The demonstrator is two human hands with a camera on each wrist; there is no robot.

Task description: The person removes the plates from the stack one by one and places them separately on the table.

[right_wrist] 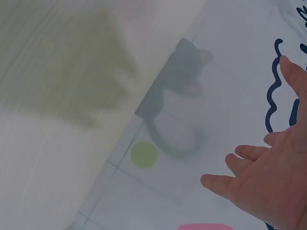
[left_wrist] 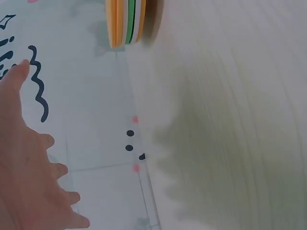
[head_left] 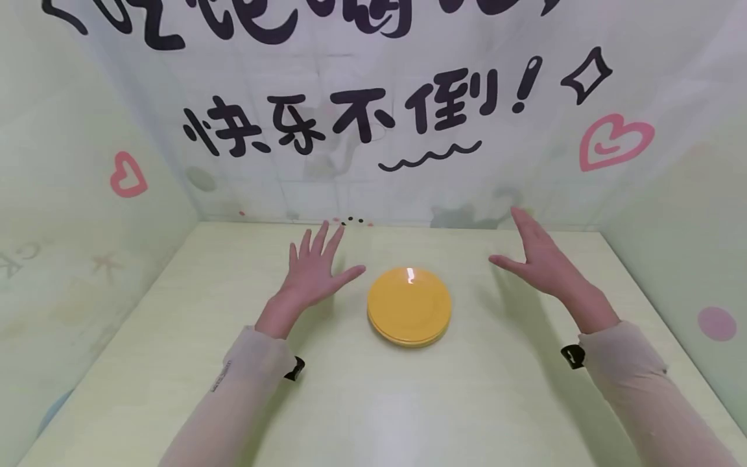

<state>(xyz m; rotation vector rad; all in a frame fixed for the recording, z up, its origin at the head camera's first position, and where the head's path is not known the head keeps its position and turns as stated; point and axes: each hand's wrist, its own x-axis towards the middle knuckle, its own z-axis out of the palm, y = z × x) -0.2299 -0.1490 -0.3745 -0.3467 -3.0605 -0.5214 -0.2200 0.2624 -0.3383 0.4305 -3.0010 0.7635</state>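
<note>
Two bare hands, nothing held, hang over a pale table w/ faint wood grain, one each side of a round, glossy stack of yellow-topped plates. The stack sits btwn them, approx. mid-table; the L wrist view shows green & whitish layers in its edge, so it's prob. several pcs, not one.

L hand: fingers spread wide, thumb out toward the stack, tip near the rim but apart from it. R hand: thumb & index well apart, other fingers fanned w/ gaps in the R wrist view; it's farther from the stack than the L.

For a good hold, the person would do best to bring the R in more than the L, so both meet the rim at approx. the same time. Fingertips should go low, under the bottom edge, thumbs on top; gripping only the upper layers could make the pile slide, esp. as the surface looks slick.
</note>
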